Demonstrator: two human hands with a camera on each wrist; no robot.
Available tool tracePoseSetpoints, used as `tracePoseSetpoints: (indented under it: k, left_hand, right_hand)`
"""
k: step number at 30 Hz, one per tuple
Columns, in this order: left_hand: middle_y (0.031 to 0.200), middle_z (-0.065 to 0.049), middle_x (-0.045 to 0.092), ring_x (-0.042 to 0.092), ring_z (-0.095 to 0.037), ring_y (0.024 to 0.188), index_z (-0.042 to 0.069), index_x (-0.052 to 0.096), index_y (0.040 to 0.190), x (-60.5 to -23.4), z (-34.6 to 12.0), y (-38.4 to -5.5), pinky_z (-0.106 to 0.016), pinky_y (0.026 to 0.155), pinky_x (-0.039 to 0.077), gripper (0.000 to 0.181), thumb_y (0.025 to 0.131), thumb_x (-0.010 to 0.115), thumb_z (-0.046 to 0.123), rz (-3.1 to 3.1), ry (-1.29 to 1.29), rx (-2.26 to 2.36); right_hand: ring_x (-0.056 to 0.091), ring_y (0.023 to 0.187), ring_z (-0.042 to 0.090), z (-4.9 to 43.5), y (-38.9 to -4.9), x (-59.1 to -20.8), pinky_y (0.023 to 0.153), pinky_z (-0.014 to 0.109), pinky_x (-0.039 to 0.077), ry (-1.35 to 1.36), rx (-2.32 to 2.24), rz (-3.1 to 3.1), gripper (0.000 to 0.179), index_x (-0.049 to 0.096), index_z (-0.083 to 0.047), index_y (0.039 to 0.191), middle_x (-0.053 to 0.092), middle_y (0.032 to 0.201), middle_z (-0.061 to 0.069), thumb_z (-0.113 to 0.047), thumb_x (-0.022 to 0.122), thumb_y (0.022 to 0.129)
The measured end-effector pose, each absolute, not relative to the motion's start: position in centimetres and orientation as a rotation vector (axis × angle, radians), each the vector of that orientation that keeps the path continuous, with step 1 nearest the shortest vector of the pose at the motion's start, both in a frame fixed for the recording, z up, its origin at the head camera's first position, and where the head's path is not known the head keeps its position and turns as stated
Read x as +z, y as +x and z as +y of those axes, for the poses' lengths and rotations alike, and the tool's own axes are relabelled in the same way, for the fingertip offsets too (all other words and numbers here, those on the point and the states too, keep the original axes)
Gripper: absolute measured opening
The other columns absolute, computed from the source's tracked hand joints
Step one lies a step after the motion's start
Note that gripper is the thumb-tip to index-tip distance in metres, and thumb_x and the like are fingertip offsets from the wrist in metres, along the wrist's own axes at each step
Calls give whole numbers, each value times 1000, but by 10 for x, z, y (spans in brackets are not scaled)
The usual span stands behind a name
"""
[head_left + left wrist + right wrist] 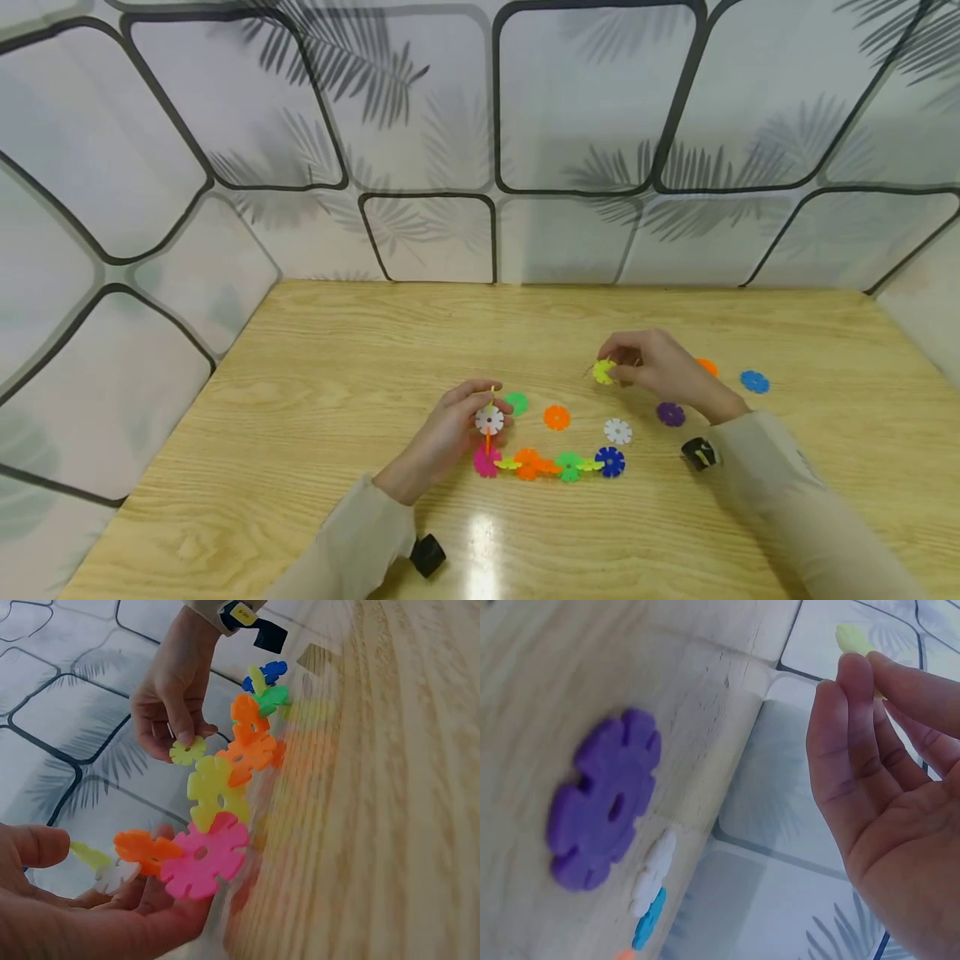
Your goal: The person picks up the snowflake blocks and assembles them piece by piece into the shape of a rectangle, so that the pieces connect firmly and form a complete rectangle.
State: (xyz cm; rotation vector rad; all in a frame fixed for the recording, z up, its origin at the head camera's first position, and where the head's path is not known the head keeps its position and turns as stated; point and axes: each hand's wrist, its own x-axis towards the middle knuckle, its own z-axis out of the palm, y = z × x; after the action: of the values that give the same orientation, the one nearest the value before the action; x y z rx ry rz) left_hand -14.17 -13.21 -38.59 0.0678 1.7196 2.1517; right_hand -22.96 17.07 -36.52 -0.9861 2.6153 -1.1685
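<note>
Slotted flower-shaped plastic discs are joined into a chain, with pink (487, 460), orange (527, 464), green (569, 467) and dark blue (610, 462) discs along its front stretch. My left hand (450, 429) holds the chain's left end, its fingers curled around behind a white disc (490, 420). A yellow disc (90, 855) stands beyond the white one, beside the thumb. Farther right, my right hand (652, 360) pinches a loose yellow disc (603, 372) between thumb and fingertips, raised off the table and apart from the chain.
Loose discs lie on the wooden table (337, 350): green (517, 403), orange (557, 417), white (618, 431), purple (671, 414) and blue (754, 382). Another orange disc (707, 367) shows partly behind the right wrist. A patterned wall covering (570, 233) borders the table's far side.
</note>
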Motion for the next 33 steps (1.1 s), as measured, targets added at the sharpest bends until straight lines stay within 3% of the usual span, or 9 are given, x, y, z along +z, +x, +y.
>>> tracePoseSetpoints:
  k: [5, 11, 33]
  left_hand:
    - [108, -11, 65, 62, -17, 90, -12, 41, 138, -385, -143, -137, -24, 77, 49, 39, 109, 38, 15, 1861, 102, 2045]
    - [116, -18, 65, 67, -25, 96, -11, 45, 138, -383, -160, -132, -30, 82, 51, 41, 109, 40, 19, 2017, 139, 1919]
    - [114, -14, 65, 67, -26, 96, -11, 44, 139, -377, -168, -132, -33, 81, 51, 43, 111, 37, 21, 2023, 132, 1903]
  right_hand:
    - [65, 69, 19, 173, -232, -362, 61, 31, 57, -954, -1172, 2651, 16, 69, 6, 104, 68, 84, 5, 11, 69, 89]
    - [66, 70, 24, 179, -235, -359, 62, 34, 57, -888, -1151, 2691, 16, 68, 6, 106, 68, 85, 6, 10, 68, 90]
    - [65, 69, 28, 190, -237, -352, 59, 33, 56, -846, -1154, 2714, 15, 69, 5, 106, 69, 85, 6, 7, 68, 92]
